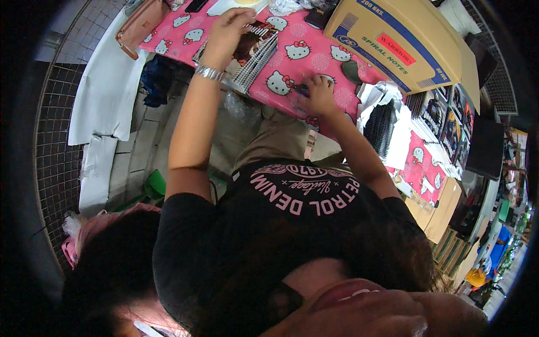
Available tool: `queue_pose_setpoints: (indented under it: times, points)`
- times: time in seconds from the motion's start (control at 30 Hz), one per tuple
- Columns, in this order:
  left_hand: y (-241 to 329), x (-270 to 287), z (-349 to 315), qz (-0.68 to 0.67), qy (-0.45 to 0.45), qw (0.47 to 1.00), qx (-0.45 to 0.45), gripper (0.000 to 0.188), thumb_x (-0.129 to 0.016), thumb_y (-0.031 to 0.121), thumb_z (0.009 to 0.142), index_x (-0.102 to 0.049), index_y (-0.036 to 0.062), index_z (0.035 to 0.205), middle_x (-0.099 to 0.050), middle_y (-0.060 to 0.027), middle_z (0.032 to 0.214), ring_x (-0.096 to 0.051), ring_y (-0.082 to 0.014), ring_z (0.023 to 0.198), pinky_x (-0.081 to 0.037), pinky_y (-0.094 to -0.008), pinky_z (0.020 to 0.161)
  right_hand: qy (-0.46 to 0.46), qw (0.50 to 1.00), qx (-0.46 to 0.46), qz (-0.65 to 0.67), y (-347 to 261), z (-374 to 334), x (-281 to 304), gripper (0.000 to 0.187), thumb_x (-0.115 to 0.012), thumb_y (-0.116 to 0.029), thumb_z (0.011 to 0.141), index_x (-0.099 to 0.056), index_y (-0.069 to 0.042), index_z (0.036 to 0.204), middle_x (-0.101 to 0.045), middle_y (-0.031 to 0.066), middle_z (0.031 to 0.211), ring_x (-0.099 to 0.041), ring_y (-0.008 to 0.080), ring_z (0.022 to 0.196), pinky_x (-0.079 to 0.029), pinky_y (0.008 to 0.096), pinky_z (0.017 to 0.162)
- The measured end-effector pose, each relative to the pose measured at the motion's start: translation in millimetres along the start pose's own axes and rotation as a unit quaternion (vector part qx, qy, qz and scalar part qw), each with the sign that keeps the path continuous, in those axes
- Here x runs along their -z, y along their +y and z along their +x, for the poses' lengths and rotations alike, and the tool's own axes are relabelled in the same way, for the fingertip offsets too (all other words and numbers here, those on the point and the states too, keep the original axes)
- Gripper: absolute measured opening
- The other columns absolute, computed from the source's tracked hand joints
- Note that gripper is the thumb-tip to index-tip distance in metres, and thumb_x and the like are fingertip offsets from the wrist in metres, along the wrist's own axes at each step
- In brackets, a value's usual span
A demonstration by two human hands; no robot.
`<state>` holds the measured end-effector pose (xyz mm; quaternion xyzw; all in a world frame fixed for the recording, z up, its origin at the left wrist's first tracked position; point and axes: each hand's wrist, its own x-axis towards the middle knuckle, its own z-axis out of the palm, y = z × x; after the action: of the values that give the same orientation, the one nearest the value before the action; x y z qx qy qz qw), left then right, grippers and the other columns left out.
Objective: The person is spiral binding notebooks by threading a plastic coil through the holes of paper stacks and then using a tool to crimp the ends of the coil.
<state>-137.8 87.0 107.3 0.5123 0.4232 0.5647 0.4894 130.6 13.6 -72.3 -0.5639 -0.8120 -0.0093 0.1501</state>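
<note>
My left hand [225, 31], with a silver bracelet on its wrist, reaches to the far side of a table covered in a pink cartoon-cat cloth [292, 53]. It grips the top of a dark-covered spiral notebook [255, 50] that lies on a small stack. My right hand [321, 94] rests on the cloth nearer the table's front edge. Its fingers are closed on a small dark blue object [301, 89], too small to identify. My black printed shirt fills the lower middle of the view.
A large cardboard box [396, 45] sits at the table's right. Black spiral coils [382, 126] on white paper and stacks of dark notebooks [446, 121] lie beyond my right arm. A pink bag [140, 23] is at the far left corner, with white sheets [106, 84] below it.
</note>
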Motion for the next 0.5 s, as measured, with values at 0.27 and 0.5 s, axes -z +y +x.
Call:
queue_pose_setpoints:
  times: [0.27,0.5]
  points:
    - [1.0,26.0,-68.7,0.056,0.038,0.998,0.007,0.021,-0.056,0.016,0.093,-0.064,0.0000,0.105,-0.068,-0.0093,0.100,-0.064,-0.0163,0.090,-0.049,-0.0285,0.080,0.127,0.669,-0.283,0.675,45.7,217.0,45.0,0.061,-0.057,-0.042,0.089,-0.039,-0.009,0.138,-0.059,0.0116,0.112,-0.059,0.0247,0.082,-0.048,0.0457,0.073]
    - [1.2,56.0,-94.8,0.091,0.109,0.990,0.018,0.018,-0.056,0.011,0.093,-0.064,-0.0012,0.103,-0.069,-0.0075,0.096,-0.063,-0.0122,0.086,-0.048,-0.0256,0.076,0.126,0.709,-0.397,0.569,93.4,309.3,15.1,0.027,-0.049,-0.016,0.090,-0.057,-0.002,0.112,-0.064,0.0125,0.098,-0.064,0.0258,0.079,-0.047,0.0459,0.073]
